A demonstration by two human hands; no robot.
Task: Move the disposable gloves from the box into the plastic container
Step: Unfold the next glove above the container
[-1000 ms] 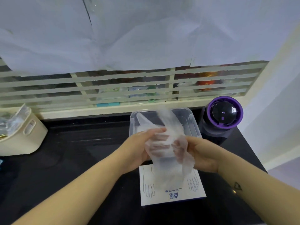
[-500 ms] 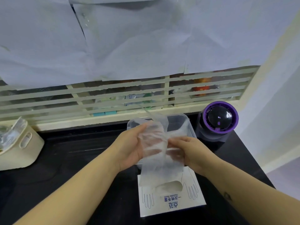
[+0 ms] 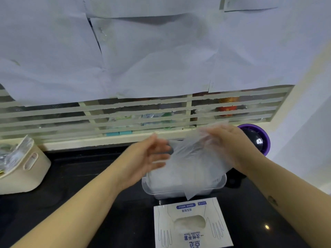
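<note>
A thin, see-through glove (image 3: 193, 158) hangs in the air right over the plastic container (image 3: 179, 192), its lower corner dipping past the container's near rim. The right hand (image 3: 231, 147) has hold of it at the top: the film is draped over that hand's fingers (image 3: 209, 135), which look only lightly bent, but the blur keeps me from seeing exactly how they pinch it. The left hand (image 3: 148, 158) is spread wide, thumb up, palm turned to the glove, gripping nothing. Its fingers (image 3: 161, 153) reach the glove's left edge, and I cannot tell whether they actually touch.

Something pale and cloudy lies in the container, mostly behind the hanging film, so it is hard to make out. Just in front, toward me, the white glove box (image 3: 164, 221) lies flat on the black table (image 3: 71, 167), more film showing through its oval slot. Its near edge is cut off by the frame.

Farther out, a cream basket (image 3: 26, 174) stands at the left, partly out of view, and a round purple-rimmed thing (image 3: 259, 140) sits half hidden behind the right hand. Behind all that runs a slatted grille (image 3: 53, 114) with white paper sheets (image 3: 161, 51) hung over it.
</note>
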